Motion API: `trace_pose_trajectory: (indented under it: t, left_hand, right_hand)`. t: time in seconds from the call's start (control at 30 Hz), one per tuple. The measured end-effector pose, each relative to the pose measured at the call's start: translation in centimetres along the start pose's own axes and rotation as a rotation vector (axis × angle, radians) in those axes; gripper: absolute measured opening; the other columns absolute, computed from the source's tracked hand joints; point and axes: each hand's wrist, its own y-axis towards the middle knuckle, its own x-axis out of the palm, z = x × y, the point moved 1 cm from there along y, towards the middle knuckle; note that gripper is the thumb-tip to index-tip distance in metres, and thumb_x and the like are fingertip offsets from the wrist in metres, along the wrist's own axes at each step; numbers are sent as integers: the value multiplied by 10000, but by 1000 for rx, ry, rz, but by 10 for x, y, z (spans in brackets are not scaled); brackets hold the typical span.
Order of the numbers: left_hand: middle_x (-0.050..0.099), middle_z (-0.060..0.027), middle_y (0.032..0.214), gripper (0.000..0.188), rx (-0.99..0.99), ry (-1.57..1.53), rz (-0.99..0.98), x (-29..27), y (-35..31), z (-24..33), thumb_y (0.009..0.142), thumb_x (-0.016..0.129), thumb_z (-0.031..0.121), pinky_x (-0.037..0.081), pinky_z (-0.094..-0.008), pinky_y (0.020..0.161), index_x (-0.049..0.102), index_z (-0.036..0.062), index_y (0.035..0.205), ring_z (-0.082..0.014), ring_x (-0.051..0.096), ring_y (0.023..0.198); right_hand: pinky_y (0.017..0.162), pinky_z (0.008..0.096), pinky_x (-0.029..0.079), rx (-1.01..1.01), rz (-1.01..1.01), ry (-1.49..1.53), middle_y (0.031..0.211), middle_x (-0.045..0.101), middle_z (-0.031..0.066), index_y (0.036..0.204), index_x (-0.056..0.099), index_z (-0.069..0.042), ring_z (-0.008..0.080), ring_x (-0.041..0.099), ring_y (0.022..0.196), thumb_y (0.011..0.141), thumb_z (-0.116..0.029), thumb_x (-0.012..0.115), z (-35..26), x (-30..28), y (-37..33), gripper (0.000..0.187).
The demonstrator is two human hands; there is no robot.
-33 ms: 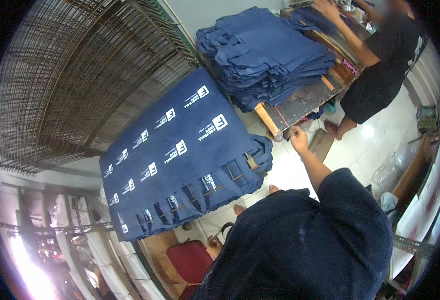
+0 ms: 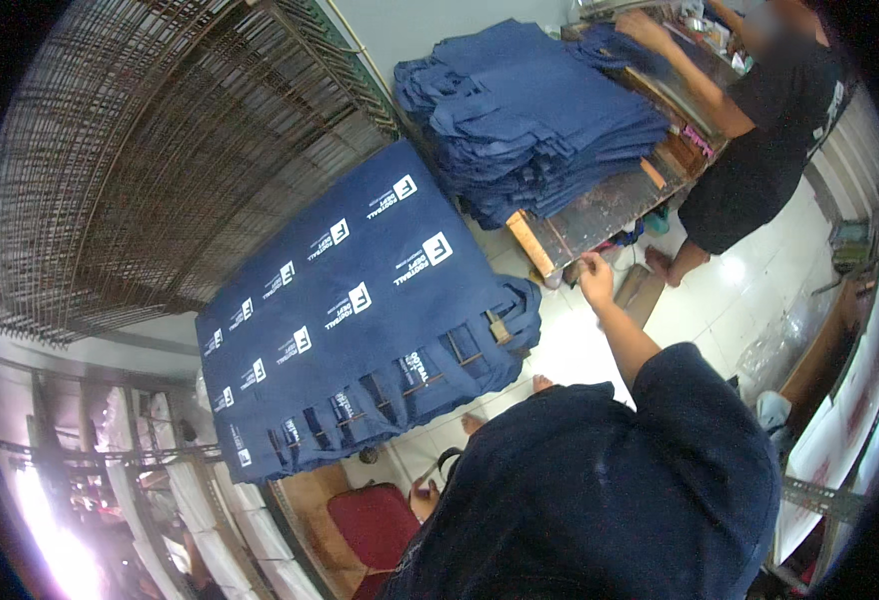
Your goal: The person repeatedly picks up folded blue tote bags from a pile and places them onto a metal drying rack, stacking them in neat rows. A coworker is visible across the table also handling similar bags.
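Observation:
My right hand is raised ahead of me beside the corner of a worn wooden table. Its fingers are pinched together, and whatever they may hold is too small to make out. Low at my left side, my left hand hangs near a red chair, its fingers loosely bent and apart, with nothing visible in them. Between my hands and the back wall lies a broad rack draped with dark blue printed fabric pieces, white logos on top. Along its near edge the layers hang in folds.
A tall stack of dark blue cut fabric covers much of the table. A co-worker in black stands at its right, an arm reaching over it. Wire drying racks rise at the left. A wooden piece lies on the tiled floor.
My left hand's fingers have spread slightly. The co-worker's hand over the table has lowered a little. My right hand stays nearly in place.

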Motion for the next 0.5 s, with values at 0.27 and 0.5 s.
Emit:
trace_pose_trajectory:
  t: [0.27,0.5]
  left_hand:
    - [588,-84,694,404,-372,-87,-289,14,3,-50,774,690,239,421,-300,549,551,0,1068,-161,537,597]
    - [615,-107,783,466,-448,-273,-321,4,19,-52,769,696,233,434,-303,592,524,-1,1134,-174,562,664]
  right_hand:
    - [456,189,369,-124,349,690,673,514,-36,940,582,-74,44,463,551,839,-182,626,-125,-52,114,154]
    - [942,467,395,229,145,1214,1325,334,272,1389,123,-23,356,426,1178,792,-545,569,-160,-81,222,910]
